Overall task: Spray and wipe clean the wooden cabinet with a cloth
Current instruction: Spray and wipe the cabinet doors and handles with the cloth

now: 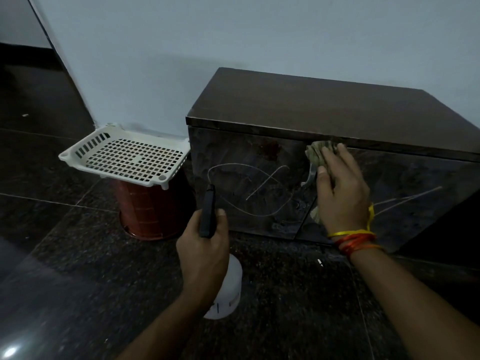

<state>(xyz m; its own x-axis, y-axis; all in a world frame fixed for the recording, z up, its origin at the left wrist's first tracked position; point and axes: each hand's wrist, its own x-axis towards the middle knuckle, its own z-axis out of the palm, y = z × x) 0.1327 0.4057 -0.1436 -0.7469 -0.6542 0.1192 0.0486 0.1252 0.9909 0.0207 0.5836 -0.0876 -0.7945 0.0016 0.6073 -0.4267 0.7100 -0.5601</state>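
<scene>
Currently wiping: the right hand [340, 189], fingers spread, presses the cloth [318, 154] against the wooden cabinet [259, 162] door; the left hand [204, 245] grips the spray bottle [226, 287]. Next, probably sweep the cloth across the smeared panel.

Two hands: left [205, 245], right [341, 193]. One cabinet [298, 105], one cloth [318, 153], one spray bottle [226, 289], one white tray [127, 154], one red bin [153, 211].
</scene>
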